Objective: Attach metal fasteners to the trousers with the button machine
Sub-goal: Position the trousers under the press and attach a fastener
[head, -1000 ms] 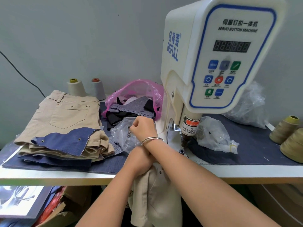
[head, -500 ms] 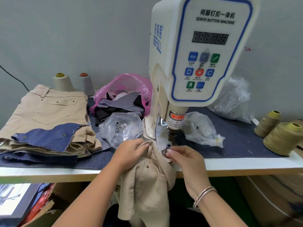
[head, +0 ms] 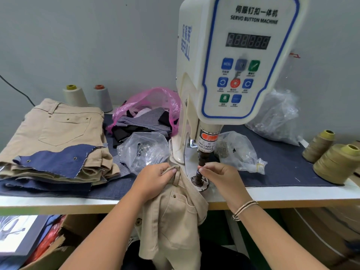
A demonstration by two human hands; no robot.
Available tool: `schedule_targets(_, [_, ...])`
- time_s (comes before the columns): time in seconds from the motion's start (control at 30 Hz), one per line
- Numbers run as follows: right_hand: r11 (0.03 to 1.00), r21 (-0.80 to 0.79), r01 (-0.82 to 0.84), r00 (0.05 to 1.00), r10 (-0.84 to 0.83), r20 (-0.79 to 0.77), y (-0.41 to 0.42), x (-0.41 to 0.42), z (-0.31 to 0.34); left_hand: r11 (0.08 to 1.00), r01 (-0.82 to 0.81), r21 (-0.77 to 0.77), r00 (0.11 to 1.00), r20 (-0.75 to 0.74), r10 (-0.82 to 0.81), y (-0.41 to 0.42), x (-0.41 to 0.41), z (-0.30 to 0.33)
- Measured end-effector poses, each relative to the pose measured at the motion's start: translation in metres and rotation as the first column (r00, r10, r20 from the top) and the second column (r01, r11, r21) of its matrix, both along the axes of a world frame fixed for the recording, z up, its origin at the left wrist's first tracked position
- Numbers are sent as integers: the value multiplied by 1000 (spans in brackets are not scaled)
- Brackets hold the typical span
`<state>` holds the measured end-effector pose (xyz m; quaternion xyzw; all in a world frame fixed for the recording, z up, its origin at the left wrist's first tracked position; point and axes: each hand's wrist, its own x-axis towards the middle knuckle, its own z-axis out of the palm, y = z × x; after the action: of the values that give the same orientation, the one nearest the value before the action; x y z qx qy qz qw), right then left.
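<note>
One rivet already shows on the trousers (head: 175, 211) draped over the bench (head: 292, 193) edge. Your left hand (head: 153, 182) grips the waistband; your right hand (head: 220, 178) pinches a fastener at the machine (head: 233, 75) punch. Pressing remains.

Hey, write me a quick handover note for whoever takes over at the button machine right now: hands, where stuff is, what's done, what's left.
Left hand grips the waistband of the beige trousers, which hang off the table edge.
Right hand pinches at the punch of the button machine, right above the die; a fastener between the fingers cannot be made out.
Done: one rivet shows at the pocket. Finished-looking trousers stack lies left.
Left: press this fastener, then the rest. Bags of fasteners sit beside the machine.
</note>
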<state>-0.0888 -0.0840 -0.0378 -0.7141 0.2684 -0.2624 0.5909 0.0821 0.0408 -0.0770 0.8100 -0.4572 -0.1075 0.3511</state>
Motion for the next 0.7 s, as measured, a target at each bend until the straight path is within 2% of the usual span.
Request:
schedule_targets(0.1, [987,-159,2,1000,-3,-7,-1,0,-1,1000,1,-10,1000,7,-1,0,-1,0])
schedule_targets(0.27, [910,-414,-23,1000,19,-12,-2,0,-1,1000,2,-31,1000,20,-1,0,1,-2])
schedule_targets(0.4, [860,-509,-30,999,19,-27,-2,-2,-1,1000,4,-27,1000,17,-4,-1,1,-3])
schedule_targets(0.47, [867,-499,11,1000,-13,-1,-1,-6,-1,1000,8,-14,1000,7,-7,-2,1,-2])
schedule_targets(0.53, [900,-424,100,995,-86,52,3,-15,-3,999,22,-36,994,-108,-25,0,2,1])
schedule_targets(0.6, [926,-357,121,993,-118,30,10,-26,-9,993,48,-112,935,-344,-84,4,1,8])
schedule_targets(0.7, [959,-283,-29,993,-4,-114,27,-38,-24,974,86,-209,704,-680,-208,13,-2,25])
